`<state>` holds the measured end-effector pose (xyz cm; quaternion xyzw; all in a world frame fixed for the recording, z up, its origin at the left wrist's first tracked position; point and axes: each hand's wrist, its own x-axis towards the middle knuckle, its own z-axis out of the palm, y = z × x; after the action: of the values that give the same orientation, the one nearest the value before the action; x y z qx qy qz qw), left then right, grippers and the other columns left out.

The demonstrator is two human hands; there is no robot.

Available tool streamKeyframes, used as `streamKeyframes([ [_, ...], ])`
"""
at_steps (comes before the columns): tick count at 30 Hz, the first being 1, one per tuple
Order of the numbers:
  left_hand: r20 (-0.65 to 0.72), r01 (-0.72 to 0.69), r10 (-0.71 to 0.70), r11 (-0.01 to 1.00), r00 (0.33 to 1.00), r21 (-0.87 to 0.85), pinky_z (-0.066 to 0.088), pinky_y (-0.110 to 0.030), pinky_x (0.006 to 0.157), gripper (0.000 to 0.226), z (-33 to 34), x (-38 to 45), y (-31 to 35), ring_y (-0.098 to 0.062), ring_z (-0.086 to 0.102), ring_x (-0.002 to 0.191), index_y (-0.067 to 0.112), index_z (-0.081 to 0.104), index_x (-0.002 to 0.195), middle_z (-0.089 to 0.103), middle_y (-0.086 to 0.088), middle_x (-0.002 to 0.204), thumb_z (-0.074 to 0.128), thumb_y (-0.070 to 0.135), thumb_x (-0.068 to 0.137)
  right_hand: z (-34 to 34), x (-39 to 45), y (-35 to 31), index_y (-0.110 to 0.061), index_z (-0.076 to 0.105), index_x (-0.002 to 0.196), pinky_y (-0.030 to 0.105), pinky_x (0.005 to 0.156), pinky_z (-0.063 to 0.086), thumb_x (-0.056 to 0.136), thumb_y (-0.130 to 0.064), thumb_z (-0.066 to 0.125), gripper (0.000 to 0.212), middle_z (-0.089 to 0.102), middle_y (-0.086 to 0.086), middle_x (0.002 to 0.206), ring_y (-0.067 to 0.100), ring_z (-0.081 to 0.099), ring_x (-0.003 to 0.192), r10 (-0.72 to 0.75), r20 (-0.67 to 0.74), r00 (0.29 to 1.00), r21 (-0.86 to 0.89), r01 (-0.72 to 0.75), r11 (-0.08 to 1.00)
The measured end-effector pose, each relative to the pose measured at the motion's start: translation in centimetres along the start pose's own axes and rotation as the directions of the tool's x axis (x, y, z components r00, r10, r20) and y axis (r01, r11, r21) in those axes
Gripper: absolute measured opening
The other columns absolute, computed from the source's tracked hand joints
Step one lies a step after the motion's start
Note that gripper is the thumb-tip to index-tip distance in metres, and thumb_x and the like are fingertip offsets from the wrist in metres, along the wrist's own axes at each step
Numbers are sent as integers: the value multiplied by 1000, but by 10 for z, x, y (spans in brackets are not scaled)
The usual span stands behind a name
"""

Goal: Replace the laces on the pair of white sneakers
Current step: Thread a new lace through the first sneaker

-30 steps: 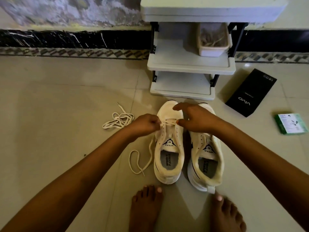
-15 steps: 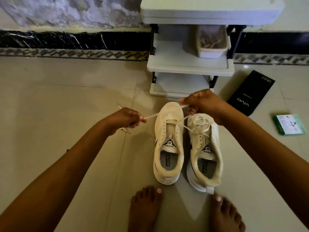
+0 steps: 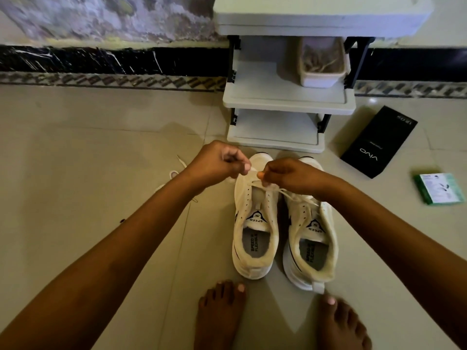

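While both hands work over the toe end of the left sneaker (image 3: pixel 255 223), the pair stands side by side on the tiled floor (image 3: pixel 88 152), heels toward the person's 2 bare feet. The left hand (image 3: pixel 217 161) has its fingers curled and pinches one end of the white lace (image 3: pixel 252 170); the right hand (image 3: pixel 290 175) pinches the lace too, thumb and fingers tight on it just above the front eyelets. The 2 hands are near each other, almost touching, with a short span of lace between them. More lace runs from under the right hand across the tongue of the right sneaker (image 3: pixel 312 238) and lies loose there. The left sneaker's lower eyelets show as bare holes, and its tongue label reads SPEED. Another lace (image 3: pixel 177 170) lies on the floor to the left, partly hidden behind the left forearm. Beyond the sneakers stands a white rack (image 3: pixel 285 102) with shelves, and a pale tub (image 3: pixel 322 66) sits on its middle shelf; what is in the tub is too dim to tell. To the right of the rack a black box (image 3: pixel 379 142) marked vivo lies flat on the floor, and further right, well apart from the sneakers, lies a small green and white packet (image 3: pixel 439 188).
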<state>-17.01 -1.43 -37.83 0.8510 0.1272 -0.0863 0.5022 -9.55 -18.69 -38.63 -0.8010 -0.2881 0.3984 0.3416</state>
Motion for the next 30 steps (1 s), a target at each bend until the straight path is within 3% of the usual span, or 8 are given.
streamKeyframes([
  [6, -12, 71, -72, 997, 997, -44, 47, -14, 62, 10, -7, -3, -5, -7, 59, 69, 9, 68, 92, 67, 3, 78, 61, 15, 90, -34, -4, 20, -13, 61, 78, 35, 88, 43, 95, -14, 47, 21, 61, 6, 86, 24, 55, 89, 128, -180, 975, 198, -91, 976],
  [9, -35, 95, -96, 995, 995, -26, 50, -24, 72, 11, -10, -2, -7, -15, 62, 78, 9, 69, 93, 69, -3, 83, 60, 14, 90, -46, 1, 34, -3, 65, 88, 36, 86, 46, 94, -27, 46, 32, 66, 15, 96, 29, 59, 91, 310, -454, 835, 33, -332, 943],
  [12, -46, 125, -123, 991, 991, 55, 52, -35, 82, 14, -11, -2, -14, -24, 65, 86, 9, 71, 95, 71, -7, 90, 58, 12, 91, -39, 4, 36, -10, 65, 105, 37, 81, 47, 94, -33, 46, 31, 59, 14, 113, 31, 56, 100, 252, -563, 787, -298, -478, 826],
  [15, -10, 123, -122, 988, 992, 94, 51, -22, 75, 19, -7, -3, -13, -12, 63, 78, 10, 69, 104, 70, -6, 96, 53, 7, 93, -22, 8, 30, -21, 49, 134, 42, 98, 42, 93, -22, 51, 41, 39, 10, 141, 31, 41, 125, 24, -454, 891, -477, -266, 838],
  [18, 91, 92, -97, 994, 991, 59, 52, -12, 65, 25, -4, -3, -6, -5, 64, 80, 15, 68, 104, 68, 0, 95, 50, 1, 93, 2, 10, 11, -19, 42, 139, 31, 100, 41, 94, -18, 54, 47, 47, 3, 139, 19, 45, 125, -24, -193, 981, -50, 14, 999],
  [20, 104, 86, -88, 996, 991, 23, 53, -13, 63, 25, -3, -2, -3, -6, 66, 80, 19, 68, 92, 68, 1, 91, 53, -1, 91, 14, 10, 1, -15, 49, 133, 21, 89, 44, 95, -16, 52, 39, 61, 4, 122, 15, 56, 112, -13, -59, 998, 186, 24, 982],
  [24, -48, 70, -68, 996, 997, 49, 53, -13, 61, 10, -4, 0, -7, -12, 65, 74, 14, 65, 84, 66, -3, 82, 66, 4, 84, 15, 9, 1, -10, 68, 107, 22, 80, 48, 94, -9, 52, 21, 69, 11, 102, 15, 61, 87, -74, -139, 988, 24, 78, 997],
  [30, -49, 81, -84, 995, 995, -65, 54, -13, 62, 11, 1, 3, -14, -10, 66, 71, 12, 66, 83, 67, -2, 77, 66, 2, 83, 12, 9, 10, -14, 66, 109, 24, 82, 47, 94, -15, 53, 20, 66, 2, 104, 12, 59, 92, -8, -114, 993, 34, 12, 999],
])
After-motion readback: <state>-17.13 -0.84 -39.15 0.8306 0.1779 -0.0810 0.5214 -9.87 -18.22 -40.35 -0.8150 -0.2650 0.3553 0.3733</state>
